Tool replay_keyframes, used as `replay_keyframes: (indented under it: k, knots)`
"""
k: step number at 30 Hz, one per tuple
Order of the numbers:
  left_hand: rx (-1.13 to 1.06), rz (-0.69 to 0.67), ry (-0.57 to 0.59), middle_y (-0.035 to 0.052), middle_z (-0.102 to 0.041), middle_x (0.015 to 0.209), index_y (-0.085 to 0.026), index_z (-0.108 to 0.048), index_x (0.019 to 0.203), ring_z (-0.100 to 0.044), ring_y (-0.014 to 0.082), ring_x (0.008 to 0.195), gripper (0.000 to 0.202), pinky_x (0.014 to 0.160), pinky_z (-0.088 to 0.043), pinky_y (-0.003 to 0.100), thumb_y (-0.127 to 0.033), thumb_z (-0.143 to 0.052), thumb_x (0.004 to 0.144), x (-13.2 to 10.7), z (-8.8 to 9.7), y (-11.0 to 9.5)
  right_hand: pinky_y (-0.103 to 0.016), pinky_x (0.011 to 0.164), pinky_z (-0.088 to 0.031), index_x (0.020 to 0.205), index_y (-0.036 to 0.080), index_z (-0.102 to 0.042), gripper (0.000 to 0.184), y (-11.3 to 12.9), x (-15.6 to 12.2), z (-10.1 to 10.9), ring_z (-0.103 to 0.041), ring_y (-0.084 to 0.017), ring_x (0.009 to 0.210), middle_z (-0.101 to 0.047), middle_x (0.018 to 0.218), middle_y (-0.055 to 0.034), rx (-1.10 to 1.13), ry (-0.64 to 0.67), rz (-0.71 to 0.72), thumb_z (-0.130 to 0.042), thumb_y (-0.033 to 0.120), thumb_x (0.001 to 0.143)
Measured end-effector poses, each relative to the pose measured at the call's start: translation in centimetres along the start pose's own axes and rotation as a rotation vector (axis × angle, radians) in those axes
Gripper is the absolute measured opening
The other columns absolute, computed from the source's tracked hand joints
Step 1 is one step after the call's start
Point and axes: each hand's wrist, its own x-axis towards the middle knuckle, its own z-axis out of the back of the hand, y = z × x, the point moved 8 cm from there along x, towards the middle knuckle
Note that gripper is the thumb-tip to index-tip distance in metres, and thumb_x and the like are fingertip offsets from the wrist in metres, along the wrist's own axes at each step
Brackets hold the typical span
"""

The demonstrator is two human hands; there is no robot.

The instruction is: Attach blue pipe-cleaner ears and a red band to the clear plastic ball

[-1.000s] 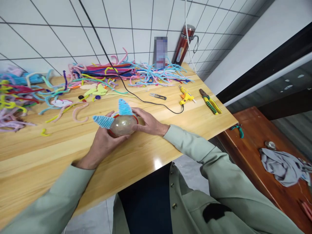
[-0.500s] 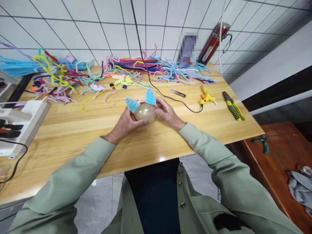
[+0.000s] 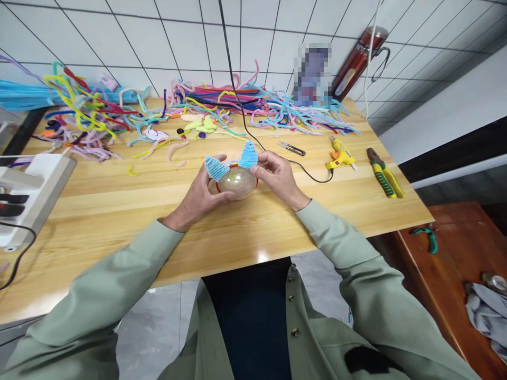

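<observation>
A clear plastic ball (image 3: 237, 182) with a red rim and two light-blue pipe-cleaner ears sits between my hands above the wooden table (image 3: 119, 211). My left hand (image 3: 198, 198) cups the ball from the left and below, thumb beside the left ear (image 3: 216, 168). My right hand (image 3: 279, 177) is closed on the right ear (image 3: 249, 155), pinching it with thumb and fingers. Both sleeves are pale green.
Heaps of coloured pipe cleaners (image 3: 190, 113) cover the table's far side. Small snips (image 3: 292, 148), a yellow glue gun (image 3: 339, 157) with a black cord, and pliers (image 3: 383, 171) lie to the right. A white power strip (image 3: 31, 190) sits at left. A brown bench (image 3: 455, 264) stands lower right.
The view swung left and steadied. My right hand moved from the ball's side up onto the right ear; the ball stays held in my left hand.
</observation>
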Motion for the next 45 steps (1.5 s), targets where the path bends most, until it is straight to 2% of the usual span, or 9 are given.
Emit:
replay_keyframes:
  k: [6,14,22,24,27,30,32,37,45]
  knots:
    - [-0.061,-0.081,-0.051,0.0151,-0.069,0.156,-0.027,-0.066,0.145,-0.066,0.0393,0.149,0.091,0.128,-0.054,0.056,-0.091,-0.078,0.082,1.9,2.2,-3.5,-0.036,0.086,-0.058,0.104,0.022,-0.078,0.052,1.2,-0.1,-0.6,-0.065,-0.02,0.09,-0.074,0.102,-0.0052,-0.074,0.029,0.111,-0.079,0.074,0.094]
    - [0.069,0.158,0.13,0.013,-0.083,0.121,-0.021,-0.078,0.126,-0.081,0.0336,0.109,0.066,0.098,-0.067,0.049,-0.071,-0.083,0.085,4.1,3.0,-7.3,-0.037,0.086,-0.059,0.107,0.023,-0.077,0.054,1.6,-0.1,-1.1,-0.067,-0.021,0.096,-0.076,0.108,-0.0068,-0.125,0.075,0.234,-0.072,0.077,0.1]
    - [0.435,0.138,0.284,0.0041,-0.078,0.091,-0.023,-0.077,0.09,-0.075,0.0259,0.089,0.038,0.077,-0.058,0.034,-0.06,-0.074,0.083,5.6,1.0,-8.4,-0.037,0.092,-0.061,0.122,0.024,-0.077,0.05,3.2,-0.7,-1.8,-0.073,-0.022,0.11,-0.081,0.122,-0.0085,-0.19,0.164,0.269,-0.067,0.071,0.105]
    - [0.457,0.189,0.305,0.0042,-0.078,0.093,-0.023,-0.077,0.094,-0.074,0.0254,0.087,0.039,0.072,-0.056,0.034,-0.06,-0.071,0.084,5.3,1.0,-8.0,-0.038,0.095,-0.061,0.124,0.025,-0.077,0.047,3.2,-0.6,0.8,-0.075,-0.022,0.11,-0.081,0.127,-0.0082,-0.274,0.083,0.204,-0.068,0.067,0.105]
    - [0.525,0.198,0.265,0.0039,-0.077,0.089,-0.021,-0.076,0.09,-0.07,0.0234,0.079,0.041,0.069,-0.052,0.035,-0.061,-0.068,0.082,4.6,2.1,-7.8,-0.04,0.096,-0.062,0.12,0.026,-0.078,0.037,2.8,-1.0,9.1,-0.075,-0.023,0.105,-0.083,0.121,-0.0065,-0.509,-0.22,0.021,-0.069,0.059,0.105]
    - [0.426,0.194,0.21,0.0037,-0.077,0.092,-0.021,-0.076,0.089,-0.069,0.0214,0.08,0.039,0.073,-0.054,0.036,-0.058,-0.074,0.079,3.7,3.0,-7.5,-0.047,0.102,-0.059,0.105,0.021,-0.078,0.033,1.5,-2.9,18.6,-0.076,-0.03,0.107,-0.084,0.109,-0.0109,-0.861,-0.526,-0.329,-0.071,0.053,0.104]
    - [0.286,0.203,0.193,0.0024,-0.077,0.089,-0.022,-0.075,0.089,-0.067,0.0198,0.079,0.04,0.07,-0.053,0.033,-0.059,-0.083,0.079,3.0,3.2,-6.8,-0.053,0.103,-0.056,0.104,0.016,-0.079,0.042,-0.3,-4.2,22.5,-0.076,-0.039,0.113,-0.084,0.109,-0.0206,-1.057,-0.543,-0.625,-0.074,0.057,0.101]
    - [0.106,0.258,0.039,0.0017,-0.076,0.082,-0.024,-0.077,0.09,-0.062,0.0171,0.067,0.045,0.057,-0.048,0.029,-0.064,-0.092,0.078,1.6,4.6,-4.6,-0.05,0.097,-0.052,0.12,0.004,-0.08,0.069,-2.7,-5.2,23.6,-0.074,-0.042,0.119,-0.079,0.118,-0.0349,-1.179,-0.492,-0.853,-0.069,0.07,0.103]
    - [0.108,0.148,0.025,0.0058,-0.081,0.097,-0.024,-0.078,0.095,-0.074,0.026,0.089,0.049,0.086,-0.065,0.042,-0.066,-0.095,0.077,1.3,4.1,-5.2,-0.046,0.092,-0.045,0.139,-0.013,-0.071,0.079,-2.3,-4.6,23.6,-0.071,-0.038,0.123,-0.071,0.13,-0.0467,-1.089,-0.514,-0.94,-0.072,0.057,0.103]
